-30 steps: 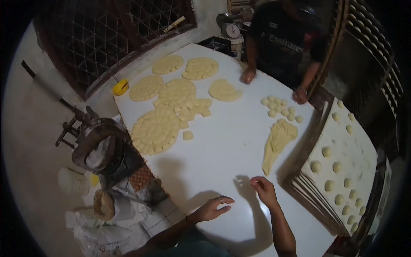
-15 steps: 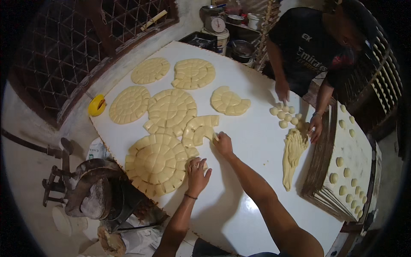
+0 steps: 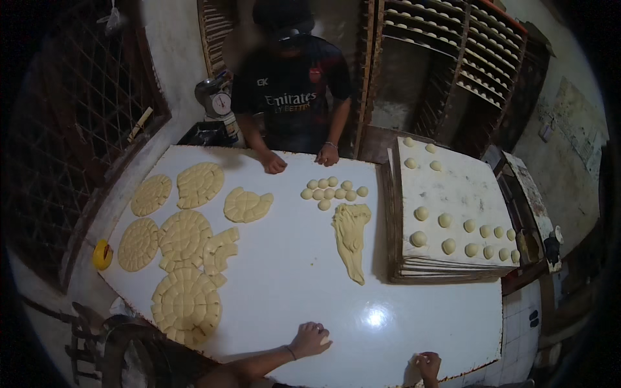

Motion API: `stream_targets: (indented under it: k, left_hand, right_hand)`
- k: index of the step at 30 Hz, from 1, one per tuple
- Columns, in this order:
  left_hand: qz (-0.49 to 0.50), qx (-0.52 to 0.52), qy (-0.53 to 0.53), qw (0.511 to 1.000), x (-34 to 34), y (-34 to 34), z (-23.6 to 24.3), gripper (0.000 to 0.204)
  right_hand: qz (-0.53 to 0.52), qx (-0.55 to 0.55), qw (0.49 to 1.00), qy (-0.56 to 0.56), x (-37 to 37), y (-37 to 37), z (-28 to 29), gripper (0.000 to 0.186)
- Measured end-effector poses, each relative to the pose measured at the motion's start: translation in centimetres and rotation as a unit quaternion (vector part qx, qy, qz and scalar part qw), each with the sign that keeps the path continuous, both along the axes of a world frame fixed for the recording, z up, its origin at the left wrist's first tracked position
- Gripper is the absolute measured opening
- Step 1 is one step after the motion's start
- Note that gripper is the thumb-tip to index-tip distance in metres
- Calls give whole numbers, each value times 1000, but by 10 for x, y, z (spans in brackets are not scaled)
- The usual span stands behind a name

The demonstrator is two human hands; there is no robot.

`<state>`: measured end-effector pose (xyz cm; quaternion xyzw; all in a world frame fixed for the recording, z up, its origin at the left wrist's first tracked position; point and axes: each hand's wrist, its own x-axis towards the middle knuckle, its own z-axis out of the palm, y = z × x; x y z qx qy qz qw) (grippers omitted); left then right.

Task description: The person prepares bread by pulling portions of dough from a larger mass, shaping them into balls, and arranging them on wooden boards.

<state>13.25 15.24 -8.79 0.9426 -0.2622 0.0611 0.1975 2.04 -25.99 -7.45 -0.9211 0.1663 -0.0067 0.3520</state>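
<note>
My left hand rests on the white table near its front edge, fingers curled over a small pale piece of dough. At the table's front edge, further right, my right hand is cupped on another small dough piece. Several round scored dough discs lie to the left of my left hand. A long lump of dough lies mid-table, with a cluster of small dough balls beyond it.
Another person stands across the table, one hand and the other hand on its far edge. A stack of trays with dough balls sits right. A yellow roll lies at the left edge; a scale and racks stand behind.
Both my hands have pulled back from the scored dough discs to the table's front edge, each now over a small dough piece. The view has tilted up toward the other person.
</note>
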Motion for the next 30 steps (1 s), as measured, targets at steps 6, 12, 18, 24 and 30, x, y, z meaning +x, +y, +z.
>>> stream_targets:
  k: [6, 12, 18, 24, 30]
  left_hand:
    - [-36, -135, -52, 989, -44, -98, -8, 9]
    - [174, -78, -99, 977, 28, -59, -12, 2]
    - [-47, 11, 21, 999, -66, -56, -48, 12]
    - [295, -159, -44, 941, 4, -129, -25, 5]
    - [111, 54, -20, 992, -31, -49, -18, 6]
  right_hand:
    - [-33, -199, 956, -212, 8, 70, -20, 9]
    - [-79, -134, 959, -238, 30, -12, -5, 4]
    - [163, -104, 945, -262, -14, 1, -13, 3]
    - [-99, -40, 972, -209, 66, 4, -22, 5]
    - [159, -99, 959, -214, -6, -46, -13, 4]
